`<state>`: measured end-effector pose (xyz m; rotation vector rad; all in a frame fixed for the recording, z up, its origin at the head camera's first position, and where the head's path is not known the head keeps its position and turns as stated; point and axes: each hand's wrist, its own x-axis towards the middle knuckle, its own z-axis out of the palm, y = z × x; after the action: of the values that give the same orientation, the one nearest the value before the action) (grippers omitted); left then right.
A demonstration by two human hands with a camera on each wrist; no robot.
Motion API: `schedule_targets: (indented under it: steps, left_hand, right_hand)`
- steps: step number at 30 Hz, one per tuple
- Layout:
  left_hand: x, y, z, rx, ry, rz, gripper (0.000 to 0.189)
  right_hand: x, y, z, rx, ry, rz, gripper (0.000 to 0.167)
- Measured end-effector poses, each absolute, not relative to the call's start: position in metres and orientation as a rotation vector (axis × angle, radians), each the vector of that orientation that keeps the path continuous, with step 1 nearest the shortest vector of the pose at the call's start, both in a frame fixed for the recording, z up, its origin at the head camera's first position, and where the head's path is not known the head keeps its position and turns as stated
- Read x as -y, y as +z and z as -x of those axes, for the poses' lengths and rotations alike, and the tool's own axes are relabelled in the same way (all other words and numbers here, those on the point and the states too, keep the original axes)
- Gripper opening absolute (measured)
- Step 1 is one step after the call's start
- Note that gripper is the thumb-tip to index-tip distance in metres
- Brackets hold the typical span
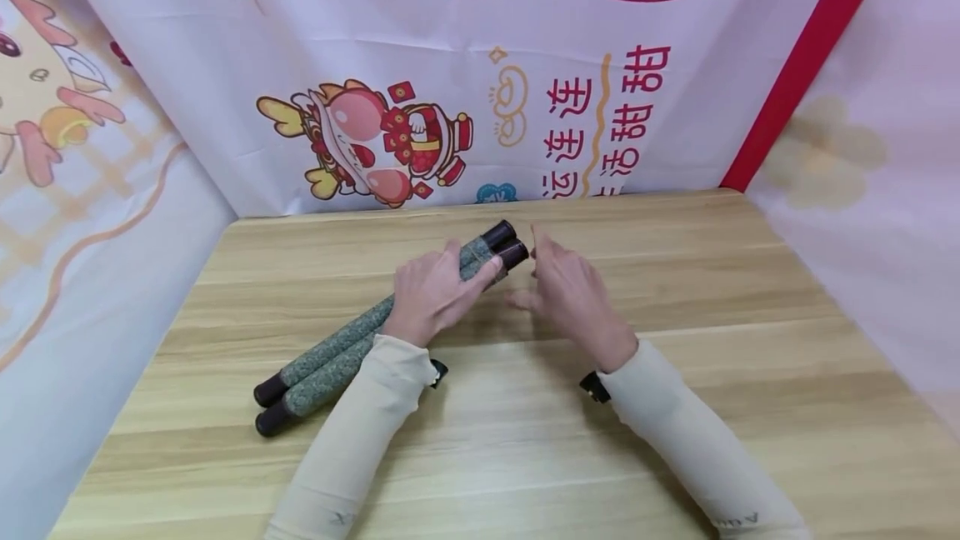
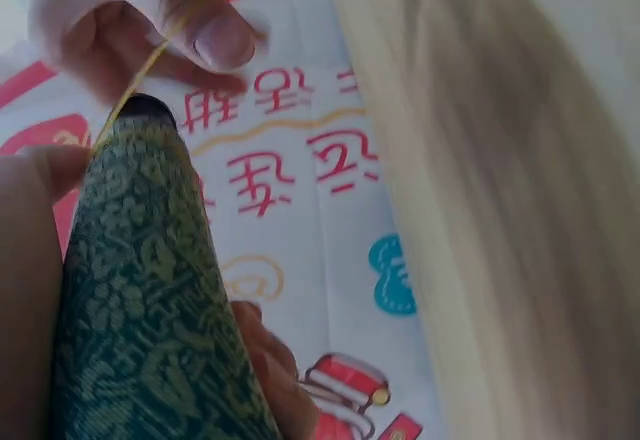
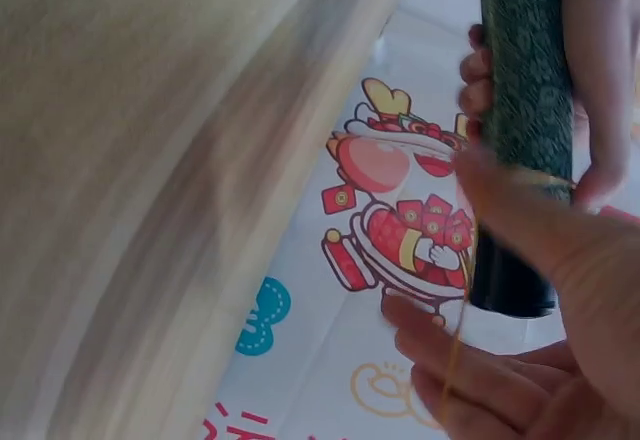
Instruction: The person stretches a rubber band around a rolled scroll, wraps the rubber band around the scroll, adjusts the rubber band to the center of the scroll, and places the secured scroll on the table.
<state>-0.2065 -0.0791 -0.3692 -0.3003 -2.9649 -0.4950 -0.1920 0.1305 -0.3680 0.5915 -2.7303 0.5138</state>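
Note:
Two rolled scrolls covered in green patterned cloth, an upper one [image 1: 341, 342] and a lower one [image 1: 330, 380], lie side by side at a slant with dark end caps. My left hand [image 1: 429, 294] grips the pair near their far right end, its thumb along the lower roll. Beyond that end is my right hand [image 1: 573, 294], its fingers drawing out a thin yellow elastic band [image 2: 135, 80]. The band wraps the rolls beside the dark cap [image 3: 512, 275] and stretches to the right fingers in the right wrist view.
The wooden table [image 1: 510, 440] runs back to a white cloth backdrop [image 1: 315, 32] with red lettering and a cartoon figure. More printed cloth [image 1: 90, 215] hangs along the left side. Dark wrist devices [image 1: 596, 387] show under both sleeves.

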Motion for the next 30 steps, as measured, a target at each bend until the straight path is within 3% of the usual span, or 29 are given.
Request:
schedule_targets:
  steps: [2,4,10,16,24,27,30]
  left_hand:
    - [0.076,-0.372,0.205,2.992,-0.514,0.357,0.092]
    - [0.075,-0.375,0.204,3.007,-0.533,0.417,0.089]
    - [0.075,-0.372,0.202,3.022,-0.644,0.618,0.070]
    - [0.077,-0.358,0.198,2.994,-0.772,0.804,0.067]
    - [0.080,-0.348,0.194,2.972,-0.899,0.920,0.046]
    - [0.081,-0.350,0.194,2.965,-0.891,0.920,0.044]
    - [0.078,-0.353,0.194,2.953,-0.827,0.911,0.047]
  right_hand:
    - [-0.134,-0.366,0.195,2.757,0.566,-0.691,0.118]
    - [-0.141,-0.364,0.198,2.791,0.632,-0.806,0.122]
    - [-0.163,-0.360,0.211,2.880,0.931,-1.002,0.103]
    - [-0.173,-0.357,0.214,2.803,1.068,-1.122,0.086]
    - [-0.173,-0.353,0.209,2.703,1.258,-1.191,0.101]
    - [-0.172,-0.352,0.208,2.715,1.309,-1.152,0.087]
    - [-0.168,-0.351,0.206,2.762,1.393,-1.010,0.051]
